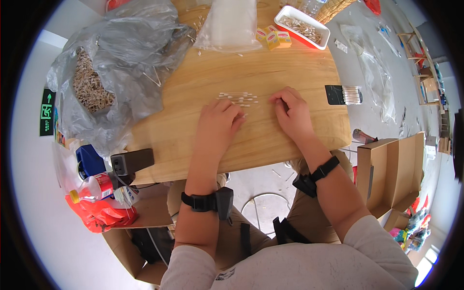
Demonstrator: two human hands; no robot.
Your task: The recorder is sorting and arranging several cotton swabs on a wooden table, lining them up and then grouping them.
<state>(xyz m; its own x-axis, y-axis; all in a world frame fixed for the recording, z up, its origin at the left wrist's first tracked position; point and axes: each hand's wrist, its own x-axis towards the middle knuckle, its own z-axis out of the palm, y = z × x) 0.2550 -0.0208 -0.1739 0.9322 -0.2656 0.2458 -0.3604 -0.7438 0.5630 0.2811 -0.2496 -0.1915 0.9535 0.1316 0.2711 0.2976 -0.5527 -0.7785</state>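
Wooden table (290, 67), cluttered room; left hand (218, 123) and right hand (290, 113) loosely curled, fingertips touching cotton swabs (237, 98), gripping nothing.

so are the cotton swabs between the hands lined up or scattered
Lined up: the white cotton swabs lie side by side in a neat row on the wooden table, between both hands.

Cotton swabs (236, 98) — white, thin; loose row lying flat on wooden table (290, 63), between hands.

Left hand (217, 122) palm down, fingers curled loosely. Right hand (291, 112) palm down too, fingertips bent inward. Both forearms extend forward, a black band on each wrist.
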